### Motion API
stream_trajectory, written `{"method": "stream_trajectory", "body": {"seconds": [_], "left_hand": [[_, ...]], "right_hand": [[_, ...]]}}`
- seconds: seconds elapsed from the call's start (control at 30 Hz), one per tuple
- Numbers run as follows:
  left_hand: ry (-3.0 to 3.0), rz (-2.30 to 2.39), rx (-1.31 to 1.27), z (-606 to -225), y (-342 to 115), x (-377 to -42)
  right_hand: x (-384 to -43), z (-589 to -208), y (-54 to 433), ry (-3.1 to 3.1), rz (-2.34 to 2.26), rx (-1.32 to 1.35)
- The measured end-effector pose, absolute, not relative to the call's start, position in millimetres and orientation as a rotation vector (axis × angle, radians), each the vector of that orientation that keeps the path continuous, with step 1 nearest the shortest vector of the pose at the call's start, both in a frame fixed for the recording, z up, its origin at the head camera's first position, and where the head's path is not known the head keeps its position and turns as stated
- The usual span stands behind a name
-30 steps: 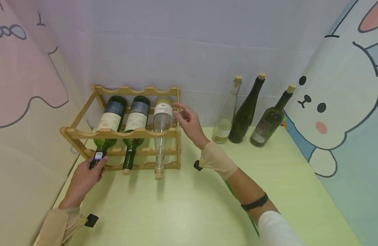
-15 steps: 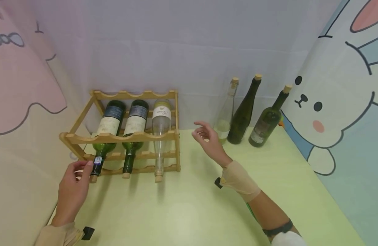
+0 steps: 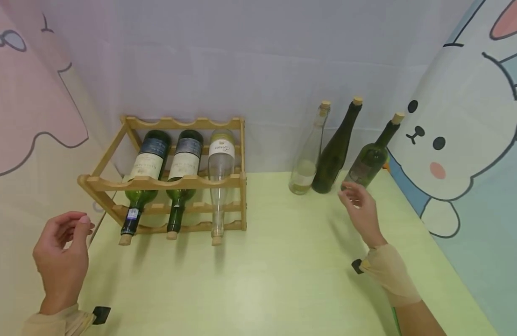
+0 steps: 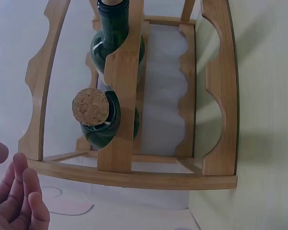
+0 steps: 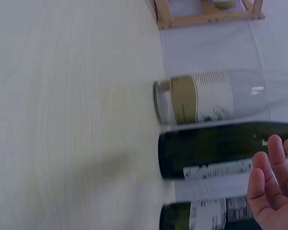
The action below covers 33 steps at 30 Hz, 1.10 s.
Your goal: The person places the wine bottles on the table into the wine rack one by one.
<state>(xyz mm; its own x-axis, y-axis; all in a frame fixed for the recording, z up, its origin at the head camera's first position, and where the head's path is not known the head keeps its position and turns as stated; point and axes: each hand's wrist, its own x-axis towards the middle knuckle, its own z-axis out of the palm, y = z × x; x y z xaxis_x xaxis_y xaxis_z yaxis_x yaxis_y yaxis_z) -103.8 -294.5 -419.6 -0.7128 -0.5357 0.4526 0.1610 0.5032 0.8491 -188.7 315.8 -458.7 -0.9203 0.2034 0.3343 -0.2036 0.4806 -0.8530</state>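
Observation:
Three corked bottles lie neck-forward in a wooden wine rack point(image 3: 166, 184): a green wine bottle point(image 3: 146, 165) at the left, a second green wine bottle point(image 3: 184, 163), and a clear bottle point(image 3: 221, 163) at the right. My left hand point(image 3: 62, 261) hangs left of the rack, fingers loosely bent, touching nothing; the left wrist view shows it beside a cork point(image 4: 90, 107). My right hand point(image 3: 361, 212) is in front of a standing dark green bottle point(image 3: 369, 161), fingers loosely bent and holding nothing. In the head view it hides the bottle's base.
Left of that bottle stand a dark slender bottle point(image 3: 336, 151) and a clear corked bottle point(image 3: 306, 161), close together near the back curtain point(image 3: 266, 84). All are on a pale green table point(image 3: 262, 280). Printed cloth point(image 3: 468, 140) hangs along the right side.
My left hand has let go of the left bottle's neck and drawn back leftward. My right hand has moved from beside the clear bottle in the rack across to the right.

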Motion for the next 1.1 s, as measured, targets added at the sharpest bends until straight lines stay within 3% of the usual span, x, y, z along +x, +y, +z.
{"method": "stream_trajectory", "body": {"seconds": [0.23, 0.47, 0.77, 1.1], "left_hand": [[-1.884, -1.398, -0.007, -408.5, -290.1, -108.8], [-1.695, -1.588, -0.427, -381.5, -252.0, -114.2], [-2.079, -1.326, -0.78, -343.4, -182.6, -121.6], [-2.27, -1.338, -1.068, -339.8, -115.9, -127.0]], "right_hand": [[-183.9, -469.8, 367.9, -2.228, 1.416, -0.244], [-203.4, -480.9, 396.6, -2.285, 1.385, -0.412], [-244.6, -480.3, 408.2, -2.373, 1.464, -0.305], [-272.2, -492.5, 407.2, -2.358, 1.67, -0.328]]}}
